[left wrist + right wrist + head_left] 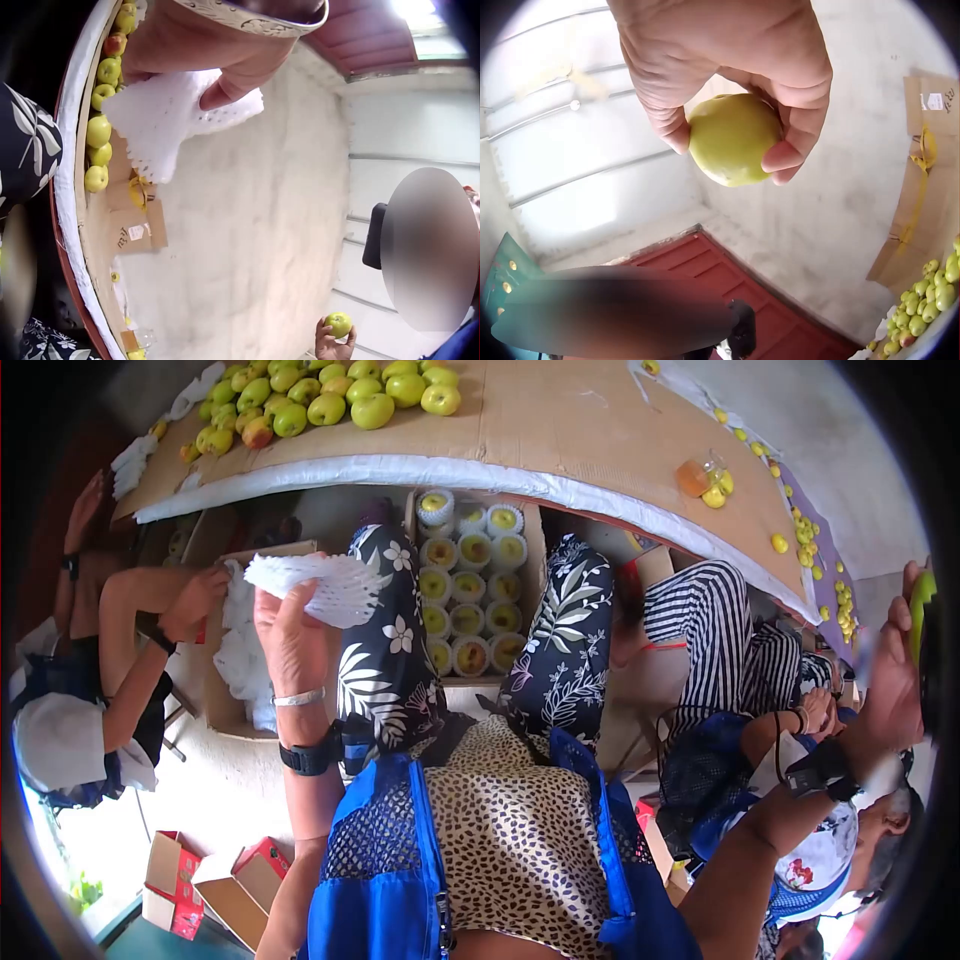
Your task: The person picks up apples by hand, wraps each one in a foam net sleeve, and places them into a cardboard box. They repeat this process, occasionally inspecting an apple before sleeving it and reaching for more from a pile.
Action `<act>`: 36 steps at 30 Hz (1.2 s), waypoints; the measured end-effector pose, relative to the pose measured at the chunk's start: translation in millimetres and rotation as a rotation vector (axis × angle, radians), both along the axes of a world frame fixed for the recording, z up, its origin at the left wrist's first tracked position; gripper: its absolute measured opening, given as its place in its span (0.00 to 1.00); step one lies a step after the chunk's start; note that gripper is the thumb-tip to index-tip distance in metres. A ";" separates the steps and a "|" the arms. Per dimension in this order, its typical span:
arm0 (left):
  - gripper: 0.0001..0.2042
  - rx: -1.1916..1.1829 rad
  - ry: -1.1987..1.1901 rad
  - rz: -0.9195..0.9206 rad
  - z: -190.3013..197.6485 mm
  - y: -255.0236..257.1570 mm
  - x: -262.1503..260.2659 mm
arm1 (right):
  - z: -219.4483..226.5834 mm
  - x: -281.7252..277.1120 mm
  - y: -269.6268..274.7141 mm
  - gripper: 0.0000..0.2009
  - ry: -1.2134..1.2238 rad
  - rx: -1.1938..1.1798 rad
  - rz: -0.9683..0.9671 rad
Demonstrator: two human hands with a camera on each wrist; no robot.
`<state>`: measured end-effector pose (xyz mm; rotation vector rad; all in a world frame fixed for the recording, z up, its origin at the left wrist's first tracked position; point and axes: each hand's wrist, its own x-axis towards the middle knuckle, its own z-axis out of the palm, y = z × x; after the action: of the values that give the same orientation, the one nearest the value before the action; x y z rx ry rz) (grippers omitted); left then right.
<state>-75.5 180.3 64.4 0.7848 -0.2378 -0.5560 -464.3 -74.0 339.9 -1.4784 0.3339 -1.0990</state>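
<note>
My left hand (285, 645) pinches a white foam net sleeve (345, 588) between thumb and fingers, raised over my left knee. In the left wrist view the flattened sleeve (161, 120) hangs from the fingertips, its perforated end spread. Far out to the right, my right hand (890, 680) is lifted high and grips a yellow-green apple (735, 139), thumb on one side and fingertips on the other. Between my knees stands a cardboard box (537, 545) with rows of apples (467, 589) in white foam sleeves.
A cardboard-covered table (560, 430) with a white padded edge crosses ahead, bearing piled apples (325, 408). To the left, an open box (222, 695) holds white foam sleeves. People sit on both sides; one arm (150, 605) reaches toward that box. Red cartons (172, 885) lie behind on the left.
</note>
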 end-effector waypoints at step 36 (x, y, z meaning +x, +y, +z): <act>0.35 0.866 -1.219 -0.097 -12.5 -47.9 -54.8 | -333.5 170.7 81.8 0.29 -0.134 1.144 0.532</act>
<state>-130.3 132.4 51.9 1.9160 -1.2095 -0.1766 -293.6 7.8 6.5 -0.4100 0.3529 -0.4006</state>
